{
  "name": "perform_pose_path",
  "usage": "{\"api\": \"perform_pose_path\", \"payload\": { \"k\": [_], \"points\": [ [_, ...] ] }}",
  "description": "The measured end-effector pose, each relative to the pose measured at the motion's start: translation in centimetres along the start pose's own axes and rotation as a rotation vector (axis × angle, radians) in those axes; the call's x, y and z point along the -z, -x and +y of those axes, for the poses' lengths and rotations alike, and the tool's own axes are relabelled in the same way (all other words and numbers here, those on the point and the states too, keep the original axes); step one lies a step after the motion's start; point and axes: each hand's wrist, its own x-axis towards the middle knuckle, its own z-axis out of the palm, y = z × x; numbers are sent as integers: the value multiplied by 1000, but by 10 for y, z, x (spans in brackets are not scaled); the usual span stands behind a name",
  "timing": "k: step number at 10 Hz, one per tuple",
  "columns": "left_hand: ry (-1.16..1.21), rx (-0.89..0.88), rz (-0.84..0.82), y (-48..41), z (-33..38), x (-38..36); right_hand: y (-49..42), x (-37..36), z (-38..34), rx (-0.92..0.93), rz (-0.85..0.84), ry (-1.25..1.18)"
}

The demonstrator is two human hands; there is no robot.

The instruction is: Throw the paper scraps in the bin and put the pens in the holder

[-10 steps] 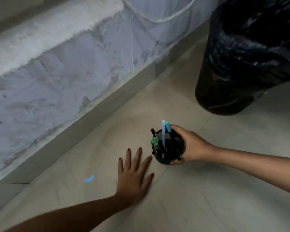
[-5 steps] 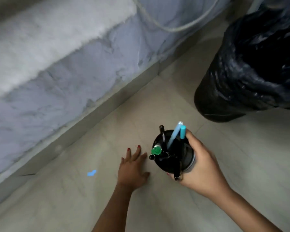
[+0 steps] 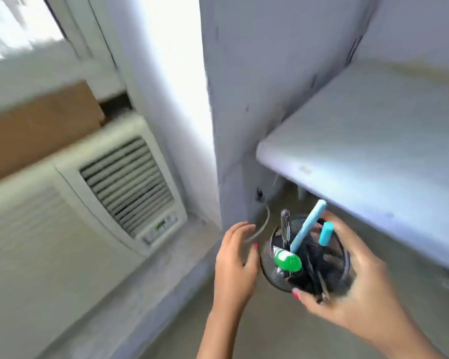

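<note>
The right hand [image 3: 358, 288] is wrapped around a black mesh pen holder [image 3: 306, 257], thumb and fingers curled about its far and near sides, and carries it in the air, tipped so its mouth faces the camera. Several pens stand in the holder: a light blue pen [image 3: 307, 226] leaning up to the right, a shorter turquoise-capped pen [image 3: 325, 233] beside it, a green-capped marker [image 3: 287, 261] at the near left rim, and a dark pen [image 3: 285, 226] at the back. The left hand [image 3: 235, 265] hangs just left of the holder, empty, fingers loosely spread and slightly curled, its thumb close to the holder's rim; whether it touches cannot be told through the blur. Both forearms reach up from the bottom edge. Above and to the right, a pale ledge [image 3: 373, 151] juts out, its front edge near the holder. Behind the hands rises a wall corner [image 3: 231, 99], and to the left sits a white air conditioner [image 3: 88, 203]
</note>
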Motion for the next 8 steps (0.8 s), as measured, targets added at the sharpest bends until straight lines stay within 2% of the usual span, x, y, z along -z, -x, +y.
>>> {"api": "perform_pose_path", "payload": {
  "k": [1, 2, 3, 5, 7, 8],
  "points": [
    [-22, 11, -7, -45, 85, 24, -28, 35, -66, 172, 221, 226],
    [-67, 44, -73, -69, 119, 28, -66, 49, -87, 181, 286, 254],
    [-129, 0, -107, -94, 148, 27, -132, 59, -79, 80, 403, 224],
    [-184, -80, -76, -93, 149, 16, -186, 66, -10, -63, 359, 309],
    [-224, -47, -125, -67, 150, 21, -173, 77, -14, -182, 271, 247],
    [-153, -1, -77, -57, 168, 30, -153, 81, -28, -99, 350, 289]
  ]
}}
